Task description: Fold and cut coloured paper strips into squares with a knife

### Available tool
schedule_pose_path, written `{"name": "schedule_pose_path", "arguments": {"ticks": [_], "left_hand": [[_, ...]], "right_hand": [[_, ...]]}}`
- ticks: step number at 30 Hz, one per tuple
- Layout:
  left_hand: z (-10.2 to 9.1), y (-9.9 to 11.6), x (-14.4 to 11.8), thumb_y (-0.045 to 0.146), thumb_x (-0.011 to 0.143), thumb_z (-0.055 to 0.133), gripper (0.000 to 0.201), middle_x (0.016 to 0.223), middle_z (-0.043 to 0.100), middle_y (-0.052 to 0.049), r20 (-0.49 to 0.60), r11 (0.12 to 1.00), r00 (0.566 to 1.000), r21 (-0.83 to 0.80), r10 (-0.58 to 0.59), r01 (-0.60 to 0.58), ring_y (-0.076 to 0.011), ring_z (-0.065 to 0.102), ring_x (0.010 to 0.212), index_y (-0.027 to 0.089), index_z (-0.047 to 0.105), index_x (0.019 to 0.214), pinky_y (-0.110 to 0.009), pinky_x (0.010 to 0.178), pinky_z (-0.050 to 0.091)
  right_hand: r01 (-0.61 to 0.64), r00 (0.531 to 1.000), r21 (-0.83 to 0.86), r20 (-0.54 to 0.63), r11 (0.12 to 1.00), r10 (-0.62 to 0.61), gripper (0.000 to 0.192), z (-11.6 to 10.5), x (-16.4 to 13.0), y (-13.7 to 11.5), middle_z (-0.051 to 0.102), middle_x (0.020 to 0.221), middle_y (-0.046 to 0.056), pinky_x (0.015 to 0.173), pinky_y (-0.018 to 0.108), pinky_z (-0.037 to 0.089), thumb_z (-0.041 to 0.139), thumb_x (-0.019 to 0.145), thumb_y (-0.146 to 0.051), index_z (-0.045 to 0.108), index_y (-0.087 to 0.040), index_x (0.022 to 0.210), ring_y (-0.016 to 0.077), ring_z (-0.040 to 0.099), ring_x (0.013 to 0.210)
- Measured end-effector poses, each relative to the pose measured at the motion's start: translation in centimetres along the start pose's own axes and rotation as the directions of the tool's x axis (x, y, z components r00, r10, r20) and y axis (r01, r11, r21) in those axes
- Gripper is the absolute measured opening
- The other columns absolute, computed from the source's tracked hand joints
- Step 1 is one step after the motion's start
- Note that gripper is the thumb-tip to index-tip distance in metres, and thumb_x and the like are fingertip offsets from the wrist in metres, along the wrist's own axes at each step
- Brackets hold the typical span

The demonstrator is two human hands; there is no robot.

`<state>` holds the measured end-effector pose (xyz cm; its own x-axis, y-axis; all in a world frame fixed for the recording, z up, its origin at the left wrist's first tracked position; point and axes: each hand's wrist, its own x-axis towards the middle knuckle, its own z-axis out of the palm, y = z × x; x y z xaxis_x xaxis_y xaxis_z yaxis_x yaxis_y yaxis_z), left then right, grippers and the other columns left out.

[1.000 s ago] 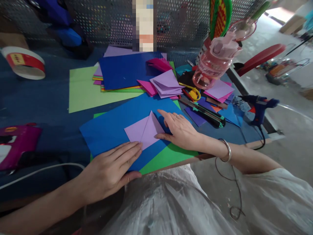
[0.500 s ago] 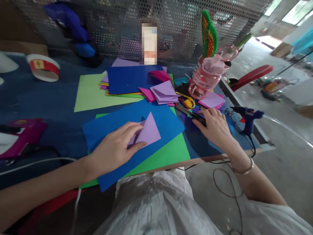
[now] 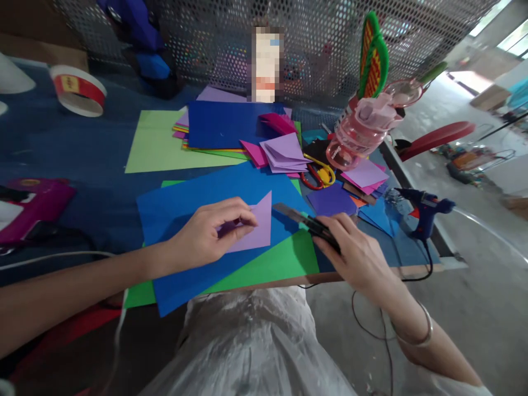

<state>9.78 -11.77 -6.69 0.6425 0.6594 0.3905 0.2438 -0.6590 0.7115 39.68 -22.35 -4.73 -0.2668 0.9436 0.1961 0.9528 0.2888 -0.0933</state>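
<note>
My left hand pinches a folded piece of lilac paper, its right edge and a raised corner showing past the fingertips. Beneath it lies a blue sheet, which partly covers a green sheet. My right hand grips a black utility knife with its blade out, pointing left toward the lilac paper. A small gap separates the blade tip from the paper. The part of the lilac paper under my left fingers is hidden.
Folded lilac papers and a dark blue sheet lie behind. Yellow-handled scissors sit near a pink bottle. A blue glue gun is at the right edge, a magenta tool at far left, a paper ring behind it.
My right hand has lifted the utility knife off the table's right side and brought it left and nearer. The lilac paper has been turned in my left hand.
</note>
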Motion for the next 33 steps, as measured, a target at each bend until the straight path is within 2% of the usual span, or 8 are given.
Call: {"name": "schedule_pose_path", "arguments": {"ticks": [7, 13, 17, 19, 21, 23, 26, 33], "left_hand": [[0.1, -0.8, 0.1, 0.030, 0.102, 0.061, 0.019, 0.104, 0.076, -0.005, 0.035, 1.000, 0.999, 0.010, -0.015, 0.015, -0.0161, 0.073, 0.091, 0.022, 0.077, 0.110, -0.024, 0.077, 0.056], [0.5, -1.9, -0.1, 0.037, 0.104, 0.058, 0.025, 0.111, 0.075, -0.006, 0.085, 0.994, 0.995, 0.103, -0.044, 0.035, -0.0184, 0.073, 0.099, 0.022, 0.075, 0.113, -0.028, 0.087, 0.059], [0.2, -2.1, 0.1, 0.035, 0.104, 0.056, 0.025, 0.140, 0.065, -0.014, 0.144, 0.968, 0.989, 0.242, 0.038, -0.073, -0.0267, 0.068, 0.122, 0.021, 0.073, 0.117, -0.038, 0.100, 0.058], [-0.2, -2.2, 0.6, 0.029, 0.105, 0.053, 0.028, 0.157, 0.054, -0.015, 0.233, 0.927, 0.962, 0.309, 0.142, -0.211, -0.0325, 0.058, 0.140, 0.023, 0.073, 0.123, -0.047, 0.113, 0.051], [-0.7, -2.4, 1.2, 0.021, 0.106, 0.046, 0.039, 0.167, 0.047, -0.010, 0.390, 0.878, 0.891, 0.310, 0.233, -0.365, -0.0326, 0.046, 0.153, 0.028, 0.068, 0.137, -0.053, 0.124, 0.040], [-1.0, -2.8, 1.8, 0.017, 0.105, 0.041, 0.050, 0.171, 0.043, -0.004, 0.522, 0.858, 0.814, 0.264, 0.257, -0.440, -0.0289, 0.039, 0.158, 0.032, 0.059, 0.149, -0.053, 0.129, 0.031], [-0.9, -3.6, 2.3, 0.025, 0.108, 0.040, 0.052, 0.173, 0.039, 0.001, 0.610, 0.880, 0.762, 0.216, 0.217, -0.423, -0.0254, 0.033, 0.162, 0.036, 0.049, 0.159, -0.049, 0.132, 0.023], [-0.8, -4.4, 1.8, 0.048, 0.114, 0.033, 0.055, 0.176, 0.029, 0.004, 0.661, 0.897, 0.742, 0.252, 0.114, -0.362, -0.0203, 0.022, 0.165, 0.037, 0.028, 0.168, -0.041, 0.135, 0.006]], "right_hand": [[0.055, 0.996, 0.069, 0.072, 0.996, -0.060, 0.028, 0.1, -1.7, -1.0, 0.068, 0.108, 0.008, 0.056, 0.031, 0.051, 0.045, 0.111, -0.037, 0.059, -0.019, 0.127, 0.0213, 0.072, 0.081], [0.127, 0.988, 0.085, 0.074, 0.988, -0.133, 0.029, 0.0, -2.0, -0.5, 0.070, 0.112, 0.010, 0.070, 0.035, 0.059, 0.049, 0.110, -0.032, 0.062, -0.018, 0.133, 0.0242, 0.070, 0.093], [0.172, 0.983, 0.037, 0.061, 0.984, -0.174, 0.031, 0.1, -1.9, -0.3, 0.070, 0.112, 0.012, 0.075, 0.040, 0.060, 0.051, 0.109, -0.026, 0.064, -0.016, 0.135, 0.0260, 0.068, 0.094], [0.185, 0.981, 0.014, 0.064, 0.983, -0.186, 0.034, 0.1, -1.8, -0.2, 0.070, 0.113, 0.013, 0.076, 0.040, 0.061, 0.051, 0.108, -0.025, 0.063, -0.015, 0.138, 0.0259, 0.067, 0.093], [0.202, 0.976, 0.005, 0.080, 0.979, -0.202, 0.038, 0.0, -1.7, -0.3, 0.070, 0.115, 0.013, 0.077, 0.040, 0.061, 0.049, 0.109, -0.023, 0.060, -0.015, 0.144, 0.0250, 0.067, 0.094], [0.228, 0.968, 0.004, 0.105, 0.974, -0.228, 0.043, -0.1, -1.7, -0.4, 0.070, 0.117, 0.012, 0.076, 0.038, 0.060, 0.047, 0.109, -0.020, 0.056, -0.017, 0.150, 0.0234, 0.067, 0.093], [0.263, 0.955, 0.014, 0.140, 0.965, -0.262, 0.047, -0.5, -1.6, -0.8, 0.070, 0.120, 0.011, 0.073, 0.034, 0.059, 0.046, 0.107, -0.014, 0.053, -0.020, 0.154, 0.0212, 0.068, 0.092], [0.267, 0.941, 0.024, 0.207, 0.963, -0.266, 0.047, -1.0, -2.1, -1.6, 0.070, 0.118, 0.011, 0.061, 0.030, 0.056, 0.045, 0.108, -0.019, 0.051, -0.019, 0.155, 0.0171, 0.068, 0.078]]}}
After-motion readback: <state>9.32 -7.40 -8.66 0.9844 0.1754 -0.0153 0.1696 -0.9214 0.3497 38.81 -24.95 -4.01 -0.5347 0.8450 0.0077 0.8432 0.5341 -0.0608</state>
